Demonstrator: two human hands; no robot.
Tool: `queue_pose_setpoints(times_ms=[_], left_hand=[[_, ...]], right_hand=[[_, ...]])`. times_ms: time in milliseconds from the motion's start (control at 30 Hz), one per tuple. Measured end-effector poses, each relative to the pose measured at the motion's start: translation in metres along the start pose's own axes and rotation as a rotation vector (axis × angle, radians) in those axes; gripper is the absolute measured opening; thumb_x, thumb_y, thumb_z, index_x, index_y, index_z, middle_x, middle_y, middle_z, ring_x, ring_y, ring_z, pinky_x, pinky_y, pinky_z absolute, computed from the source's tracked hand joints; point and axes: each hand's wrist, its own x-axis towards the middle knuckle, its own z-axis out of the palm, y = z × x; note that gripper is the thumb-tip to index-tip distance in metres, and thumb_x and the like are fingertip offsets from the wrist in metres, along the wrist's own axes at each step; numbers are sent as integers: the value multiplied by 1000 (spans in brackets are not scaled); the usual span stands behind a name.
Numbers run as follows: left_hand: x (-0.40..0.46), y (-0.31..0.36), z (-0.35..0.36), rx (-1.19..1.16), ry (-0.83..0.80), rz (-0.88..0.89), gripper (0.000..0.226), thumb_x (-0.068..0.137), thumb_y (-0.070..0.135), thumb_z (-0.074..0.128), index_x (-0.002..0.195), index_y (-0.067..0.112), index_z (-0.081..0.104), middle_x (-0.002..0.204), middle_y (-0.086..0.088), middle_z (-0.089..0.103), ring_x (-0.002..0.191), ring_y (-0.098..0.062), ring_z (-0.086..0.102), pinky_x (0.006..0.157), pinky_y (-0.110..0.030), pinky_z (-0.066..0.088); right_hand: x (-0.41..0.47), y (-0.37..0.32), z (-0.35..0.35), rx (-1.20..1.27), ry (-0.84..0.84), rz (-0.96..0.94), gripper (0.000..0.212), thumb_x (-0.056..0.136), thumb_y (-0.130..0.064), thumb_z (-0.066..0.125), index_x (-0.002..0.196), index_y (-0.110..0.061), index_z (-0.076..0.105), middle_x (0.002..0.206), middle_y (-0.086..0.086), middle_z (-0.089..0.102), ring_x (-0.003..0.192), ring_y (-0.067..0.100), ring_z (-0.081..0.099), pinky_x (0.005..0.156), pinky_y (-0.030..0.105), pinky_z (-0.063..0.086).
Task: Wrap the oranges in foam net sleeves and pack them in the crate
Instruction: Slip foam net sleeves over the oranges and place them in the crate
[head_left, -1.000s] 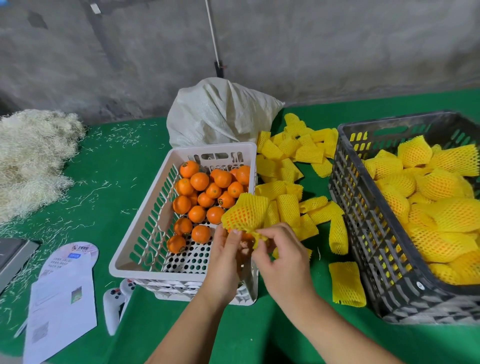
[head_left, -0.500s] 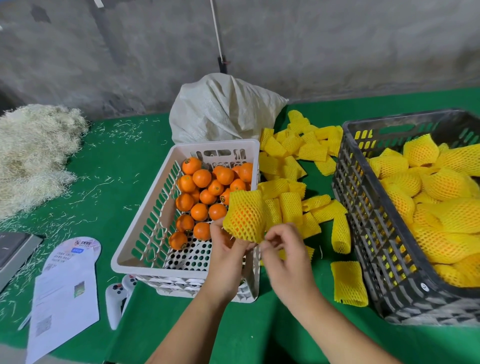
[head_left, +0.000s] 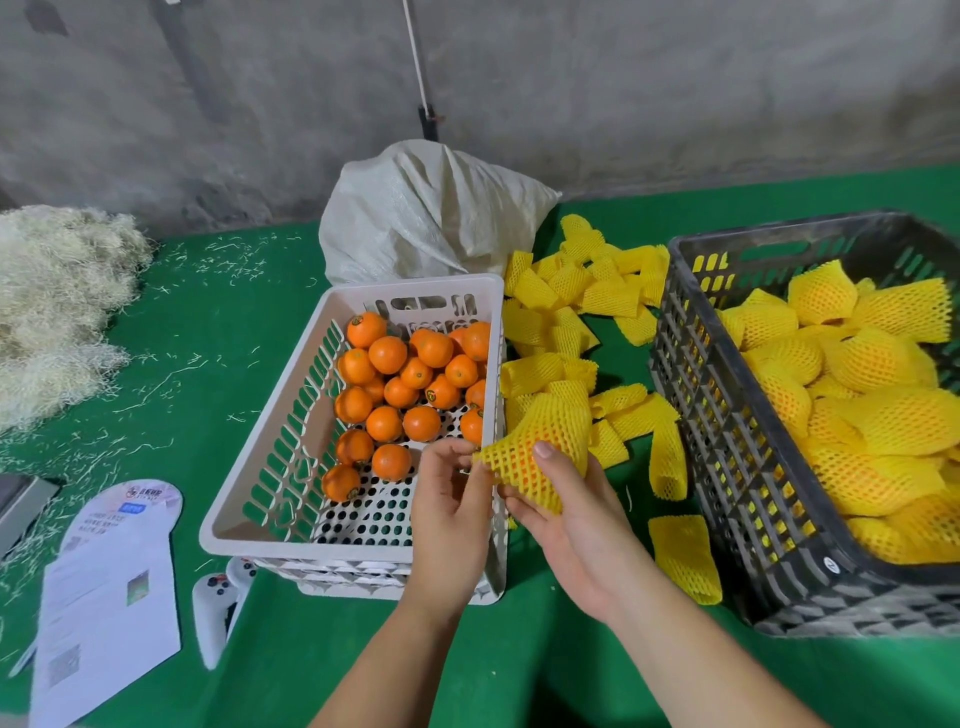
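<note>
While both hands (head_left: 519, 499) pinch it, the yellow foam-mesh sleeve (head_left: 540, 449) cones around an orange.

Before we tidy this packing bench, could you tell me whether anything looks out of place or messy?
Pale straw-like strands lie scattered over the green table beside the shredded heap. A white game controller, unrelated to packing, sits half under the white basket. Loose foam sleeves lie strewn between the crates.
</note>
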Motion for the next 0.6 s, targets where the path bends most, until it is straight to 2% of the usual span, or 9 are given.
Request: queue_pose_setpoints(times_ms=[67,133,200,267,333,433,533,600], left_hand=[[-1,-1,-1,51,-58,37,24,102,13,61,106,36,67,94,7,70,81,-12,64,71,-23,52],[-6,-3,-1,97,-102,58,22,99,18,63,109,37,67,96,4,72,84,-14,67,73,-21,53],[-13,-7,-1,120,-90,77,24,95,18,63,109,39,65,91,4,69,75,-14,63,67,-23,52],[-17,-11,0,127,-73,122,29,90,15,64,103,41,64,88,2,67,68,-12,59,61,-23,49],[-17,-15,-2,130,-90,153,36,88,10,68,98,43,62,88,-1,67,70,-18,63,62,-25,50],[-15,-21,-5,234,-174,191,49,91,-5,72,100,41,60,89,0,69,68,-15,65,59,-23,51],[-15,-23,-1,299,-237,209,53,93,0,72,113,47,56,98,8,71,58,-13,58,54,-27,49],[-15,-24,3,301,-265,223,51,94,12,70,126,46,50,103,8,71,59,-17,59,54,-29,50]], right_hand=[[2,-6,-1,9,18,-35,72,78,-32,78,143,-26,48,134,6,66,118,26,68,96,41,54],[1,-13,-2,22,17,-54,80,74,-30,83,144,-29,45,134,4,67,119,24,67,97,40,53],[0,-14,-2,-16,-10,-42,85,74,-27,86,146,-30,43,132,2,68,120,21,67,93,34,56],[-2,-11,0,-81,-60,-3,81,75,-32,89,144,-30,48,130,-1,70,120,16,67,88,27,56],[-3,-4,2,-94,-83,49,73,77,-38,85,142,-34,51,131,-4,69,119,13,67,88,25,54],[1,3,-2,11,-69,49,70,88,-33,78,148,-36,43,137,0,66,123,18,65,91,28,55],[7,-4,-10,37,-21,-18,76,90,-33,76,149,-47,32,142,0,60,125,20,62,91,31,54],[8,-19,-14,-51,12,-92,73,85,-43,77,140,-62,32,145,-4,53,129,20,57,102,38,49]])
